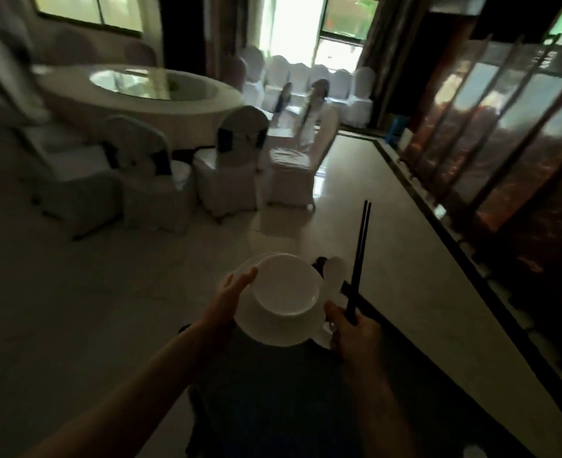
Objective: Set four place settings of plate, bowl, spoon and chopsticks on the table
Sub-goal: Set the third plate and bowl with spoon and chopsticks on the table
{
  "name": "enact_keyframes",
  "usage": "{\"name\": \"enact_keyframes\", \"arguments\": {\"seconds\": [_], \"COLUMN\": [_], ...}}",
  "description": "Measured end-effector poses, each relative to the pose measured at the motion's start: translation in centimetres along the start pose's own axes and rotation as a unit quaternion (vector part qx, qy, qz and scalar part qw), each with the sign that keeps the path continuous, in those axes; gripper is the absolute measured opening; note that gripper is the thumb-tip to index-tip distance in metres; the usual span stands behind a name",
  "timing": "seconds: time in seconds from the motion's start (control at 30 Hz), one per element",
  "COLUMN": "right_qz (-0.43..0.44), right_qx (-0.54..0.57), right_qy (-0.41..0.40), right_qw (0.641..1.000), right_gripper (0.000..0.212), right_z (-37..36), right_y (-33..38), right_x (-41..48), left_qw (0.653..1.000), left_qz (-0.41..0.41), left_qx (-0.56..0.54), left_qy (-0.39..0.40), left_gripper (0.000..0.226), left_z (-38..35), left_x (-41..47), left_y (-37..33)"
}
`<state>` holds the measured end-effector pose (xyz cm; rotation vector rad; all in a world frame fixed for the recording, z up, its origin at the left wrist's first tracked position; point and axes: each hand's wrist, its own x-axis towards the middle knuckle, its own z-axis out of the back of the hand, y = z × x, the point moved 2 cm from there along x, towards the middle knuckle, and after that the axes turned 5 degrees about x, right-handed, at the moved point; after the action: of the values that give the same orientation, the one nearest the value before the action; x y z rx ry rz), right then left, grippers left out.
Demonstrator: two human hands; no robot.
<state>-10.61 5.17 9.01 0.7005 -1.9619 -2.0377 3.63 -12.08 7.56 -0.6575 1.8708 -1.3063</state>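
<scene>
A white plate (266, 328) is carried in front of me with a white bowl (286, 285) standing on it. My left hand (230, 297) holds the plate's left edge, thumb against the bowl. My right hand (352, 328) grips a pair of black chopsticks (360, 252) that point up and away, and a white spoon (334, 271) whose head shows past the bowl. The round table (75, 94) with a glass turntable (154, 84) stands far off at the upper left.
White-covered chairs (227, 163) ring the table and line the far window. A dark-framed folding screen (504, 133) runs along the right. Pale polished floor (372, 226) stretches ahead between chairs and screen. The room is dim.
</scene>
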Motion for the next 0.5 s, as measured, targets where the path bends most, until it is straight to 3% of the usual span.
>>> {"name": "enact_keyframes", "arguments": {"seconds": [0.27,0.4,0.5], "right_qz": [0.011,0.013,0.015], "right_qx": [-0.021,-0.016,-0.029], "right_qy": [0.196,0.289,0.343], "right_qw": [0.98,0.957,0.939], "right_gripper": [0.018,0.024,0.028], "right_z": [-12.0,-19.8,-26.0], "right_y": [0.5,1.0,1.2], "right_x": [-1.9,-3.6,-5.0], "left_qw": [0.982,0.959,0.939], "left_qz": [-0.044,-0.072,-0.103], "left_qx": [-0.046,-0.052,-0.048], "left_qy": [-0.178,-0.269,-0.324], "left_gripper": [0.045,0.054,0.039], "left_z": [12.1,18.8,24.0], "left_x": [-4.8,-7.2,-8.7], "left_y": [-2.6,-4.1,-5.2]}}
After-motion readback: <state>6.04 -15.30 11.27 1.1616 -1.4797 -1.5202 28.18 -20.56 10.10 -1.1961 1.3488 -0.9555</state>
